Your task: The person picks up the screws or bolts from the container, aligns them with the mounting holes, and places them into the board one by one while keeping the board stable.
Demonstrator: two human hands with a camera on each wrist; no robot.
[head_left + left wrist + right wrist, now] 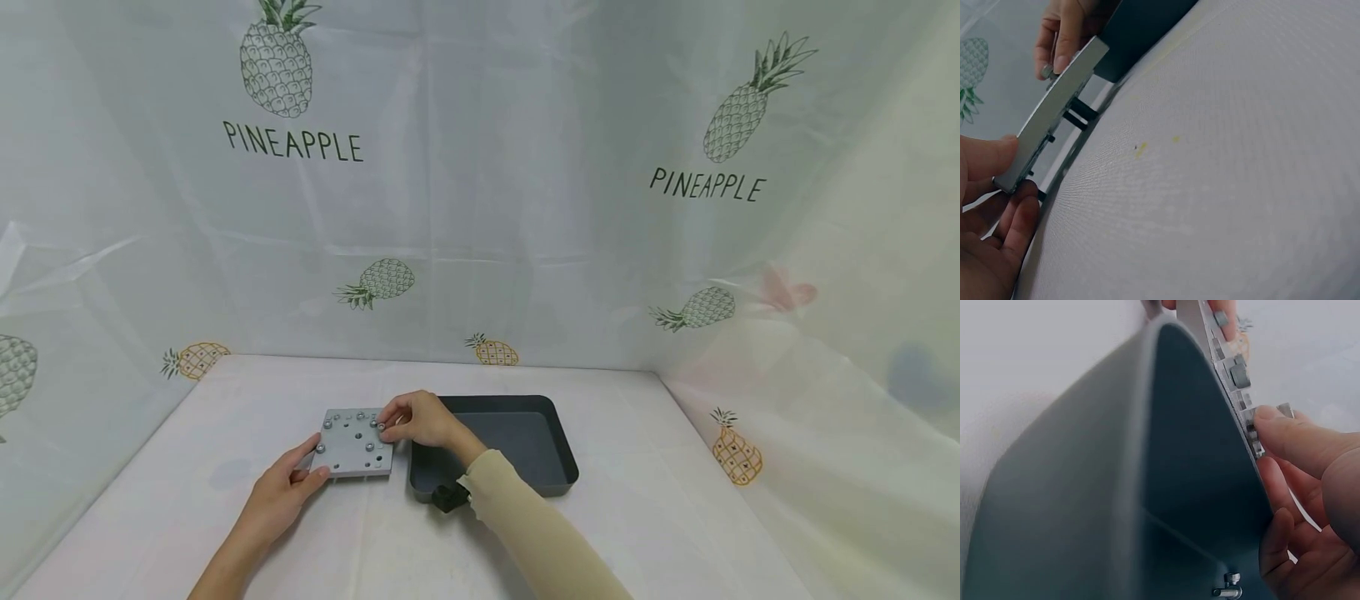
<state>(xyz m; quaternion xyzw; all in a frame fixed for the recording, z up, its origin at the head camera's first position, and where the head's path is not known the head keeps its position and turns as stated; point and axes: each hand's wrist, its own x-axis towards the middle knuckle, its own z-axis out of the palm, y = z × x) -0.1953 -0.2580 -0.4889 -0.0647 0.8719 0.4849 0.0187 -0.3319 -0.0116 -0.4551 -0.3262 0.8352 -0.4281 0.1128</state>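
Observation:
A flat grey metal plate [347, 457] with holes and several bolts stands a little off the table. My left hand [279, 493] grips its left edge, thumb on top and fingers beneath in the left wrist view. Over the plate's right side, my right hand [426, 419] pinches a small bolt [381, 427] between thumb and fingers. Dark bolt shanks [1083, 111] stick out below the plate. Other bolt heads, such as one hex bolt [1240, 375], sit on its upper face.
A dark grey tray [558, 442] stands right of the plate, under my right forearm. Loose small bolts [1230, 589] lie inside it. A small black object [448, 497] shows by my right wrist. The white-covered table [187, 467] meets a pineapple-print curtain [510, 208] behind.

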